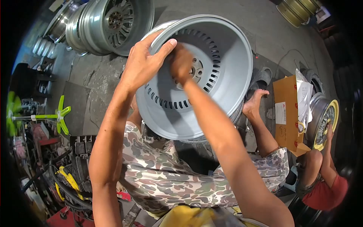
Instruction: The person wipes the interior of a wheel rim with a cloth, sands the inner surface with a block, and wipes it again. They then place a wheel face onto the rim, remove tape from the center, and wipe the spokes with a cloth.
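Observation:
A grey alloy wheel rim point(230, 90) tilts up in front of me between my legs, its hollow inner side facing me. At its upper left edge, my left hand point(145, 62) grips the lip, with the thumb on the inside and the other fingers mostly hidden around the outside. My right hand point(182, 64) reaches deep into the barrel, near the hub with its bolt holes. Motion blur smears that hand, so its fingers and anything in them cannot be made out. Narrow slots ring the wheel's face around the hub.
Several silver wheels point(89, 26) stand at upper left, a gold wheel point(298, 11) at upper right. A cardboard box point(286, 113) with white wrapping is at right, near a person in a red shirt point(327, 193) touching a yellow-lipped wheel point(332, 108). A green fan point(60, 115) and cables lie left.

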Tool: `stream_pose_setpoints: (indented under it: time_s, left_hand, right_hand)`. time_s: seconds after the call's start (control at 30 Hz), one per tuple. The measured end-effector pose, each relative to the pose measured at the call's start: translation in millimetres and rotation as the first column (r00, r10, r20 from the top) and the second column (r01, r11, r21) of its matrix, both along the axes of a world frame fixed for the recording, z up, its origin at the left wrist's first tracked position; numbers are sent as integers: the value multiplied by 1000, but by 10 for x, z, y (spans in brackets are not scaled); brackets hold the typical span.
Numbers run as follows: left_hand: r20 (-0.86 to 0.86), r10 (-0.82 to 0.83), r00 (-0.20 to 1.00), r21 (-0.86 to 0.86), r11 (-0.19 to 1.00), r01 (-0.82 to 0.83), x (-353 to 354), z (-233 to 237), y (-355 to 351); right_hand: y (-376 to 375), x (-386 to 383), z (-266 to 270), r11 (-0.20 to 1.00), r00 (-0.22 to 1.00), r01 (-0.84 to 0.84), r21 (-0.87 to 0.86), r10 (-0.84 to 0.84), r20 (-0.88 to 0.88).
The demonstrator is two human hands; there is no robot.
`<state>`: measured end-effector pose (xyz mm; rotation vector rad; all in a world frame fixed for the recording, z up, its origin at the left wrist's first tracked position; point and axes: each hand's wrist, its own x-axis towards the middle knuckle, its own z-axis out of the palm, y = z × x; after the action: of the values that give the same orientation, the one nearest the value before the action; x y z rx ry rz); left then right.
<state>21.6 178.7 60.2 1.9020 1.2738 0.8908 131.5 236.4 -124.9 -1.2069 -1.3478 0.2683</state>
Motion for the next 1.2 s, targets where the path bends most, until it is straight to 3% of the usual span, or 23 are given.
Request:
stream_pose_setpoints:
  time_s: [0.07,0.13,0.2,0.27,0.33,0.4,0.47,0.5,0.53,0.6,0.63,0.67,0.7,0.77,0.83,0.9,0.97,1.0,1.03,1.1,1.13,1.2]
  left_hand:
    - [4,-14,1000,85,996,14,-32,-142,94]
    - [11,-33,999,172,985,30,-13,-153,115]
    - [9,-8,1000,57,998,7,-17,-91,94]
    - [15,-2,1000,17,1000,2,-18,-91,73]
    - [1,-14,1000,49,999,14,-3,-40,47]
    - [-11,-7,1000,-15,1000,7,12,-6,-18]
    - [-30,-18,999,-36,999,17,34,48,2]
    - [-43,-11,999,23,1000,12,22,-7,7]
    - [-50,-1,999,81,997,5,13,-43,21]
    - [-57,-5,998,111,994,11,9,-35,44]
    - [-37,-10,999,51,999,12,-7,-33,53]
    - [-17,-12,1000,-12,1000,12,-28,-37,59]
    - [-25,-13,1000,9,1000,13,-46,-54,88]
    - [-10,-12,1000,9,1000,12,-43,-106,115]
    - [6,4,1000,14,1000,-4,-61,-107,179]
    - [-3,-37,999,46,998,37,-27,-130,158]
    - [10,-31,999,107,994,30,7,-157,163]
    - [17,-26,1000,153,988,23,-9,-174,143]
    - [-2,-33,999,55,998,33,-5,-107,117]
    - [12,-29,1000,38,999,29,19,-48,79]
    - [18,-23,1000,14,1000,23,27,-16,66]
    - [20,-33,999,37,999,32,24,-34,56]
  right_hand:
    - [-464,-388,-72,980,960,-197,-12,195,202]
    - [-914,-527,-419,973,870,-228,-40,222,441]
    - [-1290,-267,-739,900,769,-385,-204,435,468]
    - [-1422,200,-867,829,654,-375,-414,553,517]
    - [-1287,526,-326,882,755,-131,-454,385,531]
    - [-932,739,76,999,909,27,-42,-7,416]
    - [-488,769,376,986,942,127,-109,-85,324]
    - [-191,702,194,985,944,136,-104,-97,315]
    - [146,552,-155,958,896,125,-257,2,444]
    - [-37,205,-17,990,696,104,-97,-3,718]
    - [-162,33,-104,996,824,-13,-86,59,563]
    - [-419,-175,-193,998,777,19,-66,27,629]
    - [-632,-202,-376,989,610,-146,31,66,790]
    - [-1304,-114,-815,945,585,-320,-62,249,772]
    - [-1512,235,-1153,923,561,-293,-248,377,737]
    - [-1523,600,-1004,805,465,-305,-508,592,659]
    - [-1452,888,-467,919,650,-307,-246,392,651]
    - [-1324,1000,-174,968,710,-180,-174,251,658]
    - [-1187,1082,164,993,847,-98,-63,116,519]
    - [-752,1178,255,986,971,114,-126,-83,223]
    - [-516,1193,214,986,972,121,-116,-94,217]
    - [-159,1104,18,821,947,106,-560,87,308]
